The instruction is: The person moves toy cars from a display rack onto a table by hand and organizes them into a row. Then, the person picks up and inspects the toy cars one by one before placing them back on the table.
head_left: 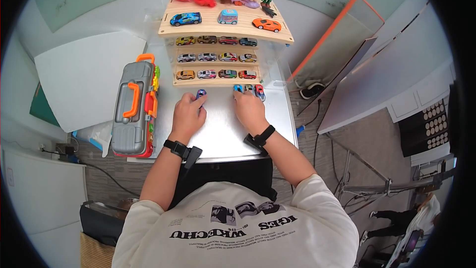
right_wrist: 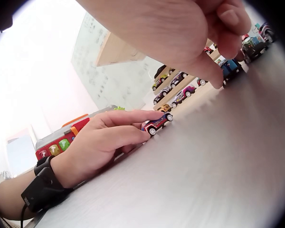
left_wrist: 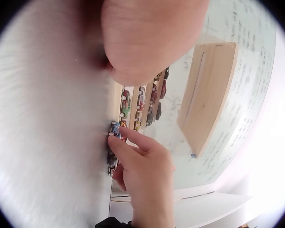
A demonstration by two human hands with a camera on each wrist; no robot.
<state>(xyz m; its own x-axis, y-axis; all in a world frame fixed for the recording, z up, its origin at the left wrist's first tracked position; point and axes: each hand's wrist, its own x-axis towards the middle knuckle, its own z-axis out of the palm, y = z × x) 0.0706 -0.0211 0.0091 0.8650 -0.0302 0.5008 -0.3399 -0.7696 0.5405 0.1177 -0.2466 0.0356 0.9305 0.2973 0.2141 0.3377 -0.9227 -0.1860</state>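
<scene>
My left hand (head_left: pixel 186 119) pinches a small dark blue and red toy car (right_wrist: pixel 158 125) between thumb and fingers, low over the metal tabletop in front of the rack. To its right, my right hand (head_left: pixel 250 112) has its thumb and a finger on a blue toy car (left_wrist: pixel 115 128), gripping its sides. That car is at the left end of a short row. Beside it stand a greenish toy car (head_left: pixel 249 89) and a red and blue toy car (head_left: pixel 260 92), partly hidden by the right hand in the head view.
Behind the hands rises a tiered wooden rack (head_left: pixel 218 82) holding rows of toy cars. Its top shelf (head_left: pixel 203 30) carries a blue car, a small bus, an orange car and several dolls. A grey toy toolbox (head_left: pixel 130 119) with orange handles lies along the table's left side.
</scene>
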